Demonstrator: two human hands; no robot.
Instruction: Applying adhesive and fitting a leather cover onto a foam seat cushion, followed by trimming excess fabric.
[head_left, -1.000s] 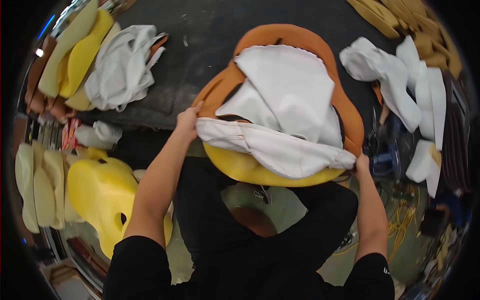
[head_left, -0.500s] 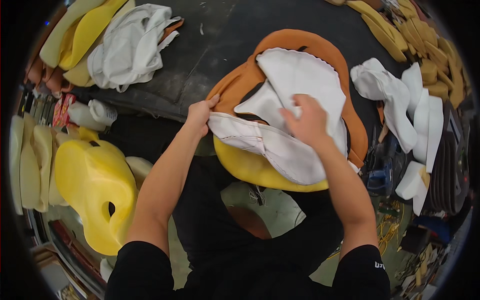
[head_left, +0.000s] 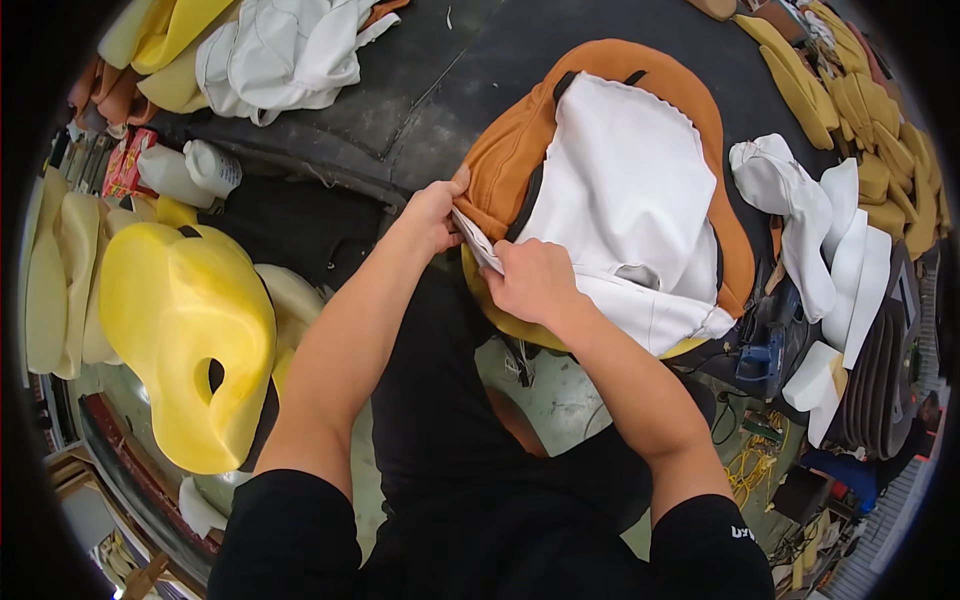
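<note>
Left hand (head_left: 437, 215): I have it grasping the left corner of the orange-and-white cover (head_left: 635, 160), thumb on the orange side.
Right hand (head_left: 535, 280): my fingers are curled on the left end of the cover's white band, just beside the left hand.
Cover: it lies with its white panel up inside an orange border, the far part over the table (head_left: 440, 110), the near edge above the legs (head_left: 430, 400).
Foam pad (head_left: 505, 318): I see its yellow rim showing under the cover's near edge.
Left of the cover: a yellow moulded piece (head_left: 185, 340) with a dark hole, well apart; white jugs (head_left: 212, 168) stand farther off than that piece.
Beyond the cover's left: a crumpled white cloth (head_left: 285, 60).
Right of the cover: a white fabric piece (head_left: 790, 215) near it, then a dark curved stack (head_left: 880, 370).
Cover's near right corner: a blue tool (head_left: 760, 360) just beside it.
Beyond the cover's right: I make out tan foam pieces (head_left: 880, 150), heaped.
</note>
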